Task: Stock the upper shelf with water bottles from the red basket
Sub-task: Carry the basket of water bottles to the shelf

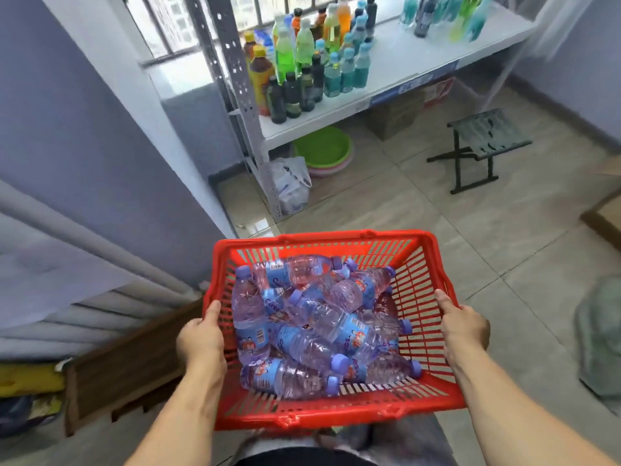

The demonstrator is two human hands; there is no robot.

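A: What is being carried?

B: A red slatted plastic basket (336, 412), held out in front of the person above the floor. The left hand (201, 341) grips its left rim with the thumb over the top edge, and the right hand (465, 326) grips the right rim the same way.

A: And inside it?

B: Clear plastic water bottles (319, 317) with purple-blue caps and blue labels, lying piled across one another at all angles. I count roughly ten (the lower ones are half hidden, so I cannot tell exactly).

A: Where is the shelf?

B: Ahead, well apart from the basket: a white shelf board (403, 58) on a grey perforated metal upright (232, 62), before a barred window. It carries a cluster of coloured drink bottles (302, 62) at its left end, green, orange, teal and dark, and a smaller blurred group (440, 15) at the right.

A: The room?

B: Beige tiled floor (403, 203), pale purple walls. Under the shelf sit one green plastic basin (324, 148) and one white plastic bag (290, 185); one small dark folding stool (480, 146) stands to the right.
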